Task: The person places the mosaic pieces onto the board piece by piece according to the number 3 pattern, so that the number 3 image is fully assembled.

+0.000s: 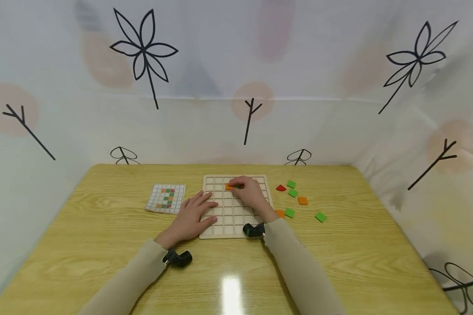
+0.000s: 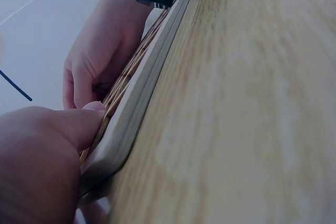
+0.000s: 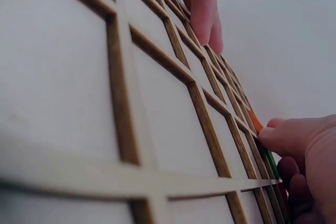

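Note:
A pale wooden grid board (image 1: 228,218) lies on the table with both hands on it. My left hand (image 1: 191,218) rests with spread fingers over the board's left edge; in the left wrist view its thumb (image 2: 79,124) reaches over the rim. Up at the board's far rows, my right hand (image 1: 250,192) pinches at a green square tile (image 1: 238,186) with curled fingers. An orange square tile (image 1: 228,187) sits in the cell just left of it. In the right wrist view, the thumb (image 3: 278,136) overlaps the line where orange and green meet, and a bit of red shows beneath the fingers.
A pattern card (image 1: 153,197) with coloured squares on a grid lies left of the board. To the right are several loose green tiles (image 1: 320,217), orange tiles (image 1: 302,201) and a red rounded piece (image 1: 280,188). A patterned cloth (image 1: 205,131) hangs behind the table.

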The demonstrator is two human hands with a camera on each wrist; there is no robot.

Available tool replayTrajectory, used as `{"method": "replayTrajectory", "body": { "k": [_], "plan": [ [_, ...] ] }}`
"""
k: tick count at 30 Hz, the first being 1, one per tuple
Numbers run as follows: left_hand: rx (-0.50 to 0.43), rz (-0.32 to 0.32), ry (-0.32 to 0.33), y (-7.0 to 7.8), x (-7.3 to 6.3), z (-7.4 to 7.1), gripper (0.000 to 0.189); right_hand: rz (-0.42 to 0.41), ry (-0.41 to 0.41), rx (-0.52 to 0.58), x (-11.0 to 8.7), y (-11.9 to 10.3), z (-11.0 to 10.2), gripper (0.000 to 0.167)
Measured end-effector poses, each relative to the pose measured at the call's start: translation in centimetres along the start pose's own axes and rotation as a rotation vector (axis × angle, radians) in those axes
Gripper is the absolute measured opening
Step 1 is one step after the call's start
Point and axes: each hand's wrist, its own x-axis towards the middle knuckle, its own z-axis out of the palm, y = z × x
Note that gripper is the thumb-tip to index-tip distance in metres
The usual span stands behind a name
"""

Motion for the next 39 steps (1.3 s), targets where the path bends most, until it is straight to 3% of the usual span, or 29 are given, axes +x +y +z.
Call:
{"method": "replayTrajectory", "body": {
  "k": [14, 27, 39],
  "plan": [
    [0.001, -0.004, -0.003, -0.12, -0.25, 0.09, 0.046, 0.013, -0.011, -0.024, 0.02, 0.12, 0.79, 0.020],
    [0.019, 0.000, 0.015, -0.35, 0.15, 0.32, 0.045, -0.070, 0.001, -0.059, 0.14, 0.07, 0.53, 0.020],
    [0.004, -0.005, 0.008, -0.47, -0.01, 0.43, 0.045, -0.056, -0.013, -0.007, 0.03, 0.30, 0.51, 0.019]
  ]
}}
